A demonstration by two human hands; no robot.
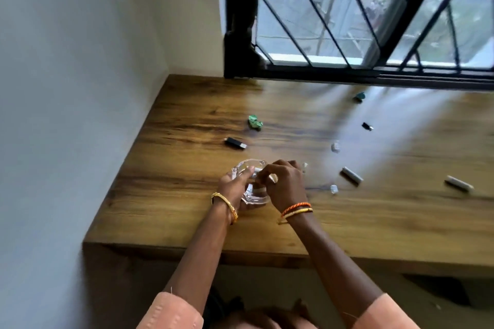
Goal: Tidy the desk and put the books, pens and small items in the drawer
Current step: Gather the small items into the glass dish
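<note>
Peach sleeves (171,312) are framing the bottom edge. The left hand (234,184) is curling around a clear glass dish (247,168) on the wooden desk (187,208). The right hand (284,181) is hovering over the dish, fingertips pinching a small white piece (258,169). Chalk-like sticks (351,175) and a black stick (235,142) are lying scattered beyond.
</note>
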